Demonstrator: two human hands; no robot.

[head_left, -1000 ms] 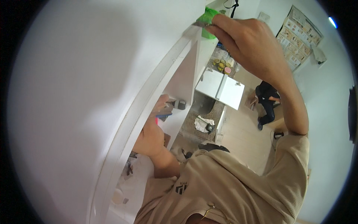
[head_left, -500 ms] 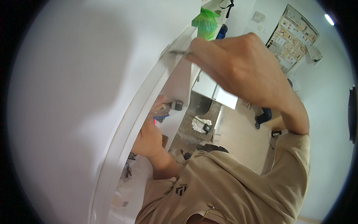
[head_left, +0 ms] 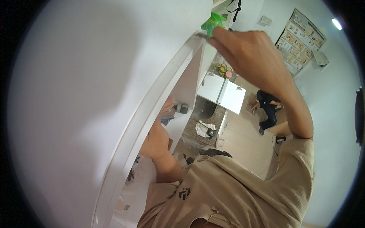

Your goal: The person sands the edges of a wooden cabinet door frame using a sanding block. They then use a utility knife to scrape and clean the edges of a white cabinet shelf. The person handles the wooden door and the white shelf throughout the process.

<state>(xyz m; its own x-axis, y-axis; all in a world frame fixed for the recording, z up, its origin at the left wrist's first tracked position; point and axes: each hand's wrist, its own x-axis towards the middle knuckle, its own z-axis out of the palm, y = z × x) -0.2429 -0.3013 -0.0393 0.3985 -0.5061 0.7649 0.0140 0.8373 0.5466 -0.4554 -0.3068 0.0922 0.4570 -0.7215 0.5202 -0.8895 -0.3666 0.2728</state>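
Note:
My right hand [head_left: 245, 51] is raised with the fingers pinched around a thin, dark, blade-like tool [head_left: 201, 35]. The tool lies at the upper end of a long white panel edge [head_left: 146, 100], which curves across the view. My left hand [head_left: 156, 138] is lower, behind that edge and inside a white box-like cabinet space. Its fingers are partly hidden, so what they grip is unclear. Close to them are a cylindrical item with a dark end [head_left: 182, 108] and a blue strip [head_left: 167, 119].
A broad white panel surface [head_left: 72, 114] fills the left. Beyond are white cabinet doors [head_left: 222, 91], a stone counter with a white cloth [head_left: 202, 129] and a tape measure [head_left: 211, 132], several round tins [head_left: 222, 69], a green bag [head_left: 213, 22], and another person [head_left: 268, 110] farther off.
My right hand has moved the blade-like tool up along the panel edge to its far end. My left hand stays behind the edge. The tins and more of the other person have come into view.

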